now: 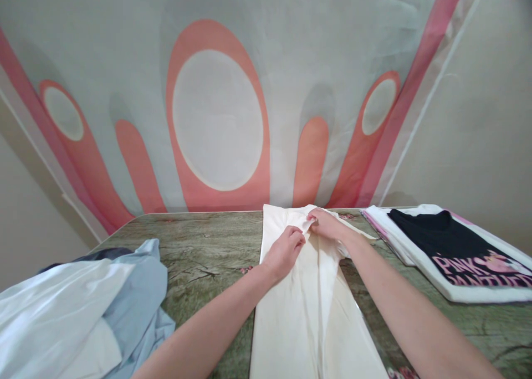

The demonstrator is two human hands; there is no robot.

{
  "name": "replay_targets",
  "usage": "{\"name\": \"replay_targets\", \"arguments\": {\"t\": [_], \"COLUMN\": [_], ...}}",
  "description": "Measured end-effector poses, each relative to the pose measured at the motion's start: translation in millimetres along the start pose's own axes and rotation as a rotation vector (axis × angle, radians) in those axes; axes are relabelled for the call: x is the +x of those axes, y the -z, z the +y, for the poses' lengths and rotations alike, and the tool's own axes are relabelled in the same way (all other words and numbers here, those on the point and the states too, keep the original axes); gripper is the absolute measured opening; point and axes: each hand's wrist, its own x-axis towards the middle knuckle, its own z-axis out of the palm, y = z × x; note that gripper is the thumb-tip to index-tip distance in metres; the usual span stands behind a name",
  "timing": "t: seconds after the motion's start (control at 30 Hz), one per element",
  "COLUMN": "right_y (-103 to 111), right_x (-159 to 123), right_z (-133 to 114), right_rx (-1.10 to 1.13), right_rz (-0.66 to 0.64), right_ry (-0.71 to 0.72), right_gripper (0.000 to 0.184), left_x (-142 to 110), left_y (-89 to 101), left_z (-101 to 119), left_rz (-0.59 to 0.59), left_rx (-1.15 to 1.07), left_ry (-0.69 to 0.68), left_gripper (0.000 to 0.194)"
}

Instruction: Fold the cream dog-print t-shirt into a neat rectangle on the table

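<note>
Cream-white long fabric garment (pixel 301 312) lies lengthwise on a grey-green wood-patterned table (pixel 224 235), beneath both our hands. Close together, our left hand (pixel 286 250) and right hand (pixel 327 224) pinch its far part. We seem to be arranging cloth; the next move calls for a light, even hold. Rumpled white and pale-blue clothes (pixel 137 290) lie left.

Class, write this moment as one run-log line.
left grip: pinching cream garment, far end; right grip: pinching same garment, far end; left: loose clothes pile; right: folded stack, black shirt on top
</note>
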Motion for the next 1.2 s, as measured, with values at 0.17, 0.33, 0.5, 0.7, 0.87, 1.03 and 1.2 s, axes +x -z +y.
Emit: {"name": "replay_targets", "arguments": {"t": [0.17,0.33,0.5,0.7,0.87,1.03,1.2], "right_y": [-8,-10,-10,-9,-10,-12,-17], "right_x": [1,-1,2,2,-1,-2,-3], "right_z": [2,3,5,1,-4,-4,1], "right_rx": [-0.111,-0.204,-0.251,-0.281,-0.308,-0.296,-0.250], "right_rz": [0.092,0.156,0.171,0.205,0.247,0.248,0.254], "right_ry": [-0.045,-0.144,-0.218,-0.234,-0.263,-0.272,-0.271], "right_gripper": [0.027,0.023,0.021,0.022,0.024,0.024,0.019], "left_x": [-1,-2,-2,-2,1,-2,-7], "left_y": [-0.4,-1.2,-0.3,1.2,0.1,-0.8,1.1], "left_z": [-1,-1,1,1,-1,-4,-4], "left_rz": [-0.015,-0.022,-0.047,-0.063,-0.184,-0.188,-0.110], "left_rx": [0.040,0.052,0.060,0.062,0.046,0.027,0.026], "left_ry": [-0.001,0.000,0.006,0.010,-0.028,-0.051,-0.044], "left_gripper": [0.012,0.012,0.012,0.012,0.012,0.021,0.028]}}
